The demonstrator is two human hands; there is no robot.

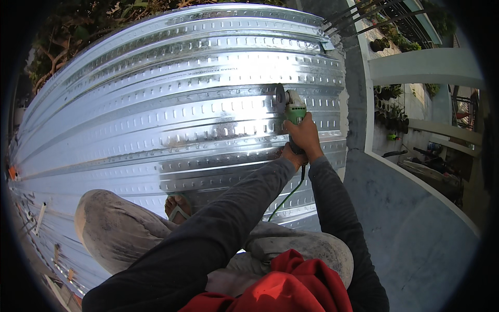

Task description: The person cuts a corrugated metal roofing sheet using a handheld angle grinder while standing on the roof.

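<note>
A green and silver angle grinder (297, 113) is held out in front of me over ribbed, shiny metal decking (218, 106). Its dark cutting disc (280, 95) stands on edge, at or just above one of the ribs; I cannot tell whether it touches. My right hand (306, 137) is wrapped round the grinder's body behind the head. Closer to me, my left hand (294, 157) grips the rear end of the handle. From there a green power cord (287, 199) runs back toward my legs.
Concrete edging (356, 99) borders the decking on the right, with steel bars (358, 16) sticking out at the far corner. Beyond a grey wall (410, 229), a lower yard holds plants (391, 106). My sandalled foot (178, 208) rests on the decking.
</note>
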